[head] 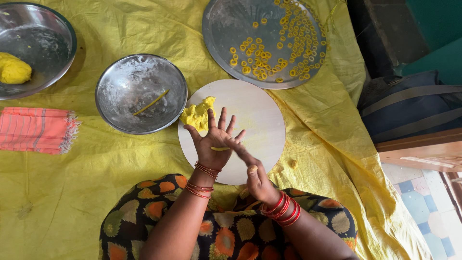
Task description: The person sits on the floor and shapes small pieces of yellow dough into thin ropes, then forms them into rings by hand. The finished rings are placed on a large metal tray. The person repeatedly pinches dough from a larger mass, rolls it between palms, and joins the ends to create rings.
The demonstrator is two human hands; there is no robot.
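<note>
Hands: two, a left hand [215, 139] and a right hand [257, 180], both over the round board
Round boards: one, a pale round board [255, 115] near the middle of the yellow sheet
Yellow sheets: one yellow sheet [96, 192] under everything
Steel bowls: two, a steel bowl [125, 82] just left of the board and a larger steel bowl [53, 38] at the sheet's far left corner
Steel trays: one round steel tray [231, 24] at the far edge
Dough rings: too many to count exactly, several dozen small dough rings [288, 48] on the tray
Dough lumps: two, a dough lump [198, 114] on the board and a dough ball [13, 69] in the larger bowl
Dough strips: two, a dough strip [150, 102] in the nearer bowl and a dough piece [220, 149] on the left palm
Folded cloths: one orange striped cloth [36, 129] at the left edge
Bags: one dark bag [409, 106] beyond the sheet's right edge
</note>
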